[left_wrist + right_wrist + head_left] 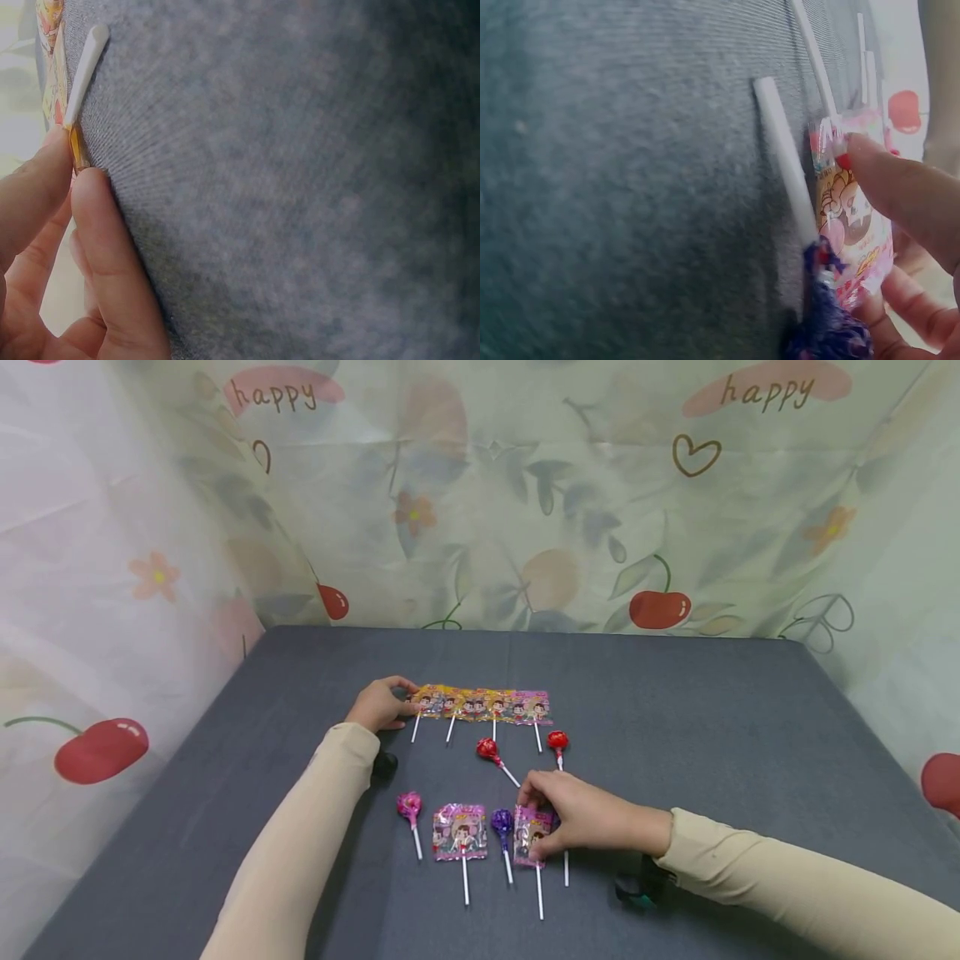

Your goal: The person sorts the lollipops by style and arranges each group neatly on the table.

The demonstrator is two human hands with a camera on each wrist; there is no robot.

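Note:
At the left end of a row of flat-wrapped lollipops [480, 703], my left hand [378, 703] pinches the edge of the end lollipop's orange wrapper [78, 148] between thumb and finger. The white stick [88, 71] of that lollipop points toward me in the head view. Nearer the front, my right hand [592, 814] holds a pink flat-wrapped lollipop [530, 835] by its wrapper, thumb at the lower edge and fingers at the top. Right beside it lies a purple round lollipop [825, 322], its head mostly covered by the hand in the head view.
Left of my right hand lie another purple lollipop [502, 821], a pink flat-wrapped lollipop [459, 833] and a pink round lollipop [409, 806]. Two red lollipops, one left [487, 749] and one right [557, 740], lie between the rows. Patterned cloth [480, 527] surrounds the dark table [712, 735].

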